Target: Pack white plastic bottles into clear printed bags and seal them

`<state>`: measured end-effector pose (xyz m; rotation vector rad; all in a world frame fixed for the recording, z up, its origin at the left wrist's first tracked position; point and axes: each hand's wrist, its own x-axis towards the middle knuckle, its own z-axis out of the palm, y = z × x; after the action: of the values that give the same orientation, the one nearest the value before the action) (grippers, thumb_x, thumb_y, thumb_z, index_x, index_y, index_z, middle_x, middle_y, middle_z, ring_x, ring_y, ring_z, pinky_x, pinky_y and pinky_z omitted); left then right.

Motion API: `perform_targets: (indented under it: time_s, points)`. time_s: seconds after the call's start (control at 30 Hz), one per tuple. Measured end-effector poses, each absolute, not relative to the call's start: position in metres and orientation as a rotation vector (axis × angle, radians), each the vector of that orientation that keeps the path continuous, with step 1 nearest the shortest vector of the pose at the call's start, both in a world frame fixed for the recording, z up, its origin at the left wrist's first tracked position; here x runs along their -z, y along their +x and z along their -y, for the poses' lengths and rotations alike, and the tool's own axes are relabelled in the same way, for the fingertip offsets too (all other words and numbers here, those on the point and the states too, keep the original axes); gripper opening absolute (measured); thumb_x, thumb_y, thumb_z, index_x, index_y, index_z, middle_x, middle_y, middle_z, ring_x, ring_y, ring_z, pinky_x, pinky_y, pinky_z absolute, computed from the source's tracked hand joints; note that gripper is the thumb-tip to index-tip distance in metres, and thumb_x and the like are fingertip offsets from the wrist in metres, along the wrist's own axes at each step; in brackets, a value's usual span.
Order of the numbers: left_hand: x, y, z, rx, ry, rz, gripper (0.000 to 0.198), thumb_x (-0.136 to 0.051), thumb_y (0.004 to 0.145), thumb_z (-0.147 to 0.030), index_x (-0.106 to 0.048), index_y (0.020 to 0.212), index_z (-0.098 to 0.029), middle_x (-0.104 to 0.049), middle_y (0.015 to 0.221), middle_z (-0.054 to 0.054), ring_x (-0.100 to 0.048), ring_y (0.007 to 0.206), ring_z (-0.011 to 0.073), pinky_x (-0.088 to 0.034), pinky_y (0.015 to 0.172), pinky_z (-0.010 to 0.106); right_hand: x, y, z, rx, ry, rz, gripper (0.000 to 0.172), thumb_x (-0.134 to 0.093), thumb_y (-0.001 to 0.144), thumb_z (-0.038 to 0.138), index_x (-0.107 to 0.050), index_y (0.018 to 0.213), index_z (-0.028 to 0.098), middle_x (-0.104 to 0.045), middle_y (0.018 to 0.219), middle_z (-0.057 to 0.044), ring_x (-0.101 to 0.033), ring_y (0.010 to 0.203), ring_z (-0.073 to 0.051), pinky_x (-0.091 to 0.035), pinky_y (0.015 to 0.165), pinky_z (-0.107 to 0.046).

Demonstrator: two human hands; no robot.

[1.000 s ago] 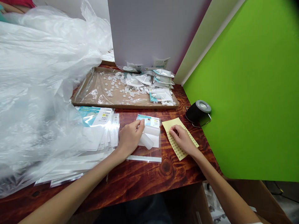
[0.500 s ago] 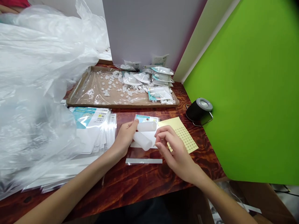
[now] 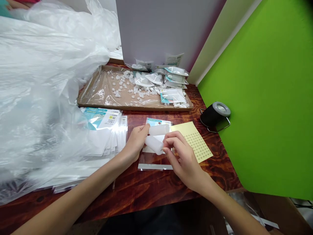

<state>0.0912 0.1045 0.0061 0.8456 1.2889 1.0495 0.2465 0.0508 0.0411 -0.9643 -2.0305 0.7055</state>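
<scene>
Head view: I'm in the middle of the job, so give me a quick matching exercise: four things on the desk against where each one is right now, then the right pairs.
Things:
1. Sheet of yellow dot stickers
2. Black cylinder on a wire stand
3. Cardboard tray
4. Stack of printed cards in clear sleeves

Places:
A. Beside the green panel, on the wooden desk
B. Left of the left hand
C. Flat beside the right hand
D. Behind both hands, holding loose white pieces and small bags

Pairs: 1-C, 2-A, 3-D, 4-B
</scene>
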Motion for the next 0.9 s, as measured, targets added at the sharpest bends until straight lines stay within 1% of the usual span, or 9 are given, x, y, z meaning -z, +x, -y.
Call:
perform_targets:
  time_s: [0.2,0.4,0.57,0.8,0.9]
  points:
    - [-0.0085,0.0918,-0.1033,-1.056,0.837,-1.28,0.024,-0.053,0.073,-0.04,-0.05,0.064,-0.018,-0.045,0.053,-0.005,-0.038,0.044,0.0085,-0.026,0.039,0.018,-0.0404,0.2452,-0.052,-0.688,-0.975,2.021,0.012,-0.045,0.094,0.008,-0.049,0.092,0.02,-0.05,0.099,-0.005,-0.052,0.089,-0.015,-0.043,0.074,-0.026]
    - [-0.006,0.0915,-0.1041,-1.067,0.844,-1.273,0.026,-0.054,0.074,-0.042,-0.049,0.064,-0.019,-0.045,0.052,-0.005,-0.038,0.044,0.0087,-0.026,0.04,0.018,-0.0384,0.2443,-0.0528,-0.664,-0.979,2.005,0.013,-0.047,0.093,0.007,-0.049,0.091,0.02,-0.051,0.097,-0.004,-0.052,0.086,-0.014,-0.044,0.068,-0.023]
    - [-0.0074,0.0913,-0.1035,-1.066,0.834,-1.275,0.025,-0.053,0.074,-0.041,-0.049,0.064,-0.019,-0.046,0.05,-0.005,-0.039,0.042,0.0093,-0.026,0.039,0.019,-0.0386,0.2447,-0.0527,-0.639,-0.953,2.022,0.013,-0.047,0.092,0.008,-0.049,0.09,0.02,-0.051,0.095,-0.005,-0.053,0.086,-0.015,-0.046,0.072,-0.026]
    - [-0.0082,0.0923,-0.1031,-1.074,0.808,-1.267,0.026,-0.053,0.074,-0.041,-0.048,0.06,-0.019,-0.047,0.05,-0.004,-0.04,0.041,0.0094,-0.027,0.039,0.02,-0.0366,0.2448,-0.0538,-0.543,-0.964,2.048,0.012,-0.048,0.092,0.01,-0.049,0.09,0.022,-0.053,0.095,-0.005,-0.055,0.083,-0.015,-0.049,0.066,-0.027]
    - [-0.0074,0.0926,-0.1033,-1.084,0.801,-1.26,0.03,-0.054,0.074,-0.043,-0.047,0.059,-0.019,-0.045,0.05,-0.005,-0.038,0.042,0.0083,-0.026,0.039,0.019,-0.0328,0.244,-0.0533,-0.524,-0.951,2.021,0.014,-0.051,0.09,0.008,-0.051,0.089,0.022,-0.053,0.095,-0.004,-0.056,0.084,-0.014,-0.051,0.068,-0.026]
